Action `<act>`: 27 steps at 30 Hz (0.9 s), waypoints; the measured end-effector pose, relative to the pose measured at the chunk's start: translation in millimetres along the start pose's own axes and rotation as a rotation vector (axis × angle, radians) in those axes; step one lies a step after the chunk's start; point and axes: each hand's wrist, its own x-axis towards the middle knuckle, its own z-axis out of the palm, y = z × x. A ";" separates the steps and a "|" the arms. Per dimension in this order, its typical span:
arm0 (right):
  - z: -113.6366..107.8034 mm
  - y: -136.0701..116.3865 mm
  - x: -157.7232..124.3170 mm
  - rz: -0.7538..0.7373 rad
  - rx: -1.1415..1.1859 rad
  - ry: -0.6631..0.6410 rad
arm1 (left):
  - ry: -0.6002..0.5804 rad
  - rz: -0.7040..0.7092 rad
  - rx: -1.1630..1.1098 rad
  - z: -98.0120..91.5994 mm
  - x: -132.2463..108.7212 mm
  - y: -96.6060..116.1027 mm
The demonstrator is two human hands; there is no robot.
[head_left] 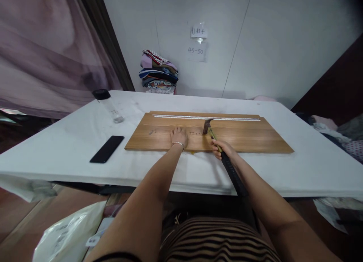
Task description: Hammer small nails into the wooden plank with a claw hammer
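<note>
Clock positions are read from the hammer's head, with 12 o'clock toward the wall. The hammer (210, 131) is positioned with its head over the middle of the wooden board (244, 135); contact between the head and the surface cannot be confirmed. The handle extends toward 5 o'clock, past the near edge of the board.

The right hand (223, 148), between 4 and 5 o'clock, is closed around the yellow section of the handle, above the black grip. A short row of nails (195, 133) stands in the board between 8 and 9 o'clock. Beyond the row, in the same direction, the left hand (179, 136) is open, palm down on the board, fingers somewhat spread; whether anything lies beneath it cannot be told. A bracelet (177, 143) encircles the left wrist.

Two white strips (181, 117) run along the far part of the board at 12 o'clock. The board lies flat on a white table (198, 175). On the table, a phone (107, 149) lies near 9 o'clock and a clear bottle (112, 109) with a black cap between 9 and 10. A stack of folded clothes (159, 75) sits between 10 and 11 o'clock. Two paper notes (198, 31) are fixed to the wall (263, 46) near 12 o'clock.
</note>
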 end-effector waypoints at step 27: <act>2.3 -1.5 -4.9 -0.034 0.024 0.028 | 0.007 -0.010 -0.060 -3.8 -1.7 0.5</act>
